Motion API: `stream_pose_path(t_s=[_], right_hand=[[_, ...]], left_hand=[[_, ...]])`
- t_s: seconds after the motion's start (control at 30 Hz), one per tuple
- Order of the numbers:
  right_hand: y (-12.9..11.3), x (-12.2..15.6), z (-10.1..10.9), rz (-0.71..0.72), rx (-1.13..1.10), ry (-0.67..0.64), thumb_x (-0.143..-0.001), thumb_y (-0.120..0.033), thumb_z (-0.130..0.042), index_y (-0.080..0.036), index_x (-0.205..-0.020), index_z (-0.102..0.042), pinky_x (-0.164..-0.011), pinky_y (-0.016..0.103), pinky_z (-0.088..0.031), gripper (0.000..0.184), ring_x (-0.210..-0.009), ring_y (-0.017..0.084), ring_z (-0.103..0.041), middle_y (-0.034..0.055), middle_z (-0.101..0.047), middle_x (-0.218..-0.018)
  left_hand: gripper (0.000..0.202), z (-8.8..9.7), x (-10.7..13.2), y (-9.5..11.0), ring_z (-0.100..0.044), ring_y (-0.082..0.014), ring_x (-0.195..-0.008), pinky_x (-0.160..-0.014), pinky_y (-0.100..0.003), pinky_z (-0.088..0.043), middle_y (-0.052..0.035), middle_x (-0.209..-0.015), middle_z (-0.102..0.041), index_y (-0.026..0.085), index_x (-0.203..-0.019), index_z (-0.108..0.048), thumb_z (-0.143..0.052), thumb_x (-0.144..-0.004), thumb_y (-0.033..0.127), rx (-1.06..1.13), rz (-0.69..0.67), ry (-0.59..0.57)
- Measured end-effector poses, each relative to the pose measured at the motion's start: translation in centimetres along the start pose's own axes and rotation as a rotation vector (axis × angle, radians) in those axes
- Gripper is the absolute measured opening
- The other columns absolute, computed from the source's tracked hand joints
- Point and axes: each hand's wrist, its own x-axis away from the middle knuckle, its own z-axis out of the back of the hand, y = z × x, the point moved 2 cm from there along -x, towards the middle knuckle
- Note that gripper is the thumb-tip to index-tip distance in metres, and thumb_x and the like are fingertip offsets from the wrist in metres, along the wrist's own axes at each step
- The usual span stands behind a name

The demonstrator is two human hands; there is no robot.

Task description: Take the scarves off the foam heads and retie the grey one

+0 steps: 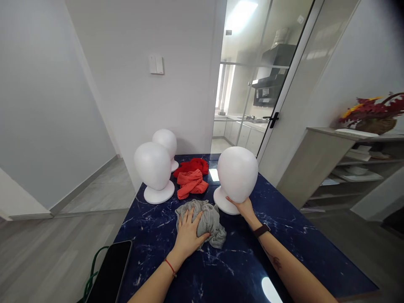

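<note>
My left hand (pixel 190 235) lies on a bunched grey cloth (pixel 211 223), its fingers spread over the folds. With my right hand (pixel 242 206) I grip the neck of a white mannequin head (pixel 237 174), which leans slightly on its round base at the right of the table. Beyond the grey cloth lie a folded coral-red cloth (pixel 191 184) and, behind that, a darker red cloth (pixel 197 165). Two more white mannequin heads stand at the left: a nearer one (pixel 152 166) and a farther one (pixel 165 142) partly hidden behind it.
The dark blue marble-patterned table (pixel 221 277) reaches back to the wall. A black phone-like device (pixel 110 271) with a green cord (pixel 91 277) is at the near left. At the right stand a glass door (pixel 252 84) and a shelf unit (pixel 344 168).
</note>
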Motion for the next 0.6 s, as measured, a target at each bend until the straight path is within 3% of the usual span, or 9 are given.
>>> stream_pose_path(t_s=[0.1,0.23,0.33,0.4,0.5,0.6], right_hand=[[-0.5,0.5,0.8,-0.056,-0.101,0.008,-0.049,-0.054,-0.073,-0.014,-0.099,-0.06,-0.091,0.045,-0.046,0.066,-0.107,0.033,-0.058,0.019,-0.064,-0.11],[-3.0,2.2,2.2,-0.008,-0.22,0.145,-0.054,-0.059,-0.07,-0.015,-0.113,-0.056,-0.102,0.048,-0.039,0.075,-0.118,0.03,-0.049,0.015,-0.06,-0.12],[-5.7,3.9,2.0,0.022,-0.254,0.135,-0.06,-0.06,-0.066,-0.021,-0.117,-0.055,-0.108,0.049,-0.032,0.07,-0.122,0.028,-0.045,0.0094,-0.06,-0.121],[-7.7,5.2,1.0,0.037,-0.305,0.078,-0.062,-0.063,-0.063,-0.023,-0.116,-0.056,-0.108,0.049,-0.033,0.067,-0.119,0.028,-0.049,0.0078,-0.063,-0.115],[-11.0,7.7,-1.5,0.009,-0.504,-0.096,-0.061,-0.068,-0.062,-0.025,-0.116,-0.056,-0.104,0.05,-0.038,0.07,-0.111,0.028,-0.055,0.0075,-0.066,-0.109],[-14.1,10.6,-4.7,-0.093,-0.665,-0.317,-0.055,-0.065,-0.07,-0.028,-0.116,-0.056,-0.102,0.051,-0.04,0.073,-0.109,0.029,-0.056,0.0062,-0.067,-0.107]], left_hand=[[0.076,0.3,0.3,0.1,-0.024,-0.0321,-0.137,-0.109,-0.05,-0.022,-0.0103,-0.151,-0.028,0.031,-0.141,-0.034,-0.061,-0.074,0.054,0.063,-0.025,-0.013],[0.087,1.2,0.7,0.9,-0.02,-0.0318,-0.139,-0.111,-0.054,-0.015,-0.0103,-0.152,-0.023,0.031,-0.144,-0.027,-0.062,-0.07,0.06,0.158,-0.121,-0.083],[0.091,3.5,1.7,1.3,-0.008,-0.0346,-0.141,-0.108,-0.063,-0.002,-0.0072,-0.155,-0.017,0.035,-0.145,-0.022,-0.061,-0.068,0.064,0.193,-0.168,-0.123],[0.084,5.8,3.2,1.2,-0.007,-0.0337,-0.141,-0.109,-0.062,-0.007,-0.0049,-0.155,-0.017,0.036,-0.143,-0.027,-0.061,-0.07,0.062,0.242,-0.179,-0.102],[0.058,8.4,6.4,-0.3,-0.032,-0.0279,-0.134,-0.108,-0.047,-0.03,-0.0049,-0.146,-0.038,0.033,-0.133,-0.047,-0.057,-0.079,0.051,0.395,-0.121,-0.012],[0.029,8.3,10.1,-3.2,-0.059,-0.0237,-0.103,-0.095,-0.039,-0.046,-0.0071,-0.108,-0.065,0.023,-0.097,-0.067,-0.049,-0.085,0.044,0.566,0.018,0.104]])
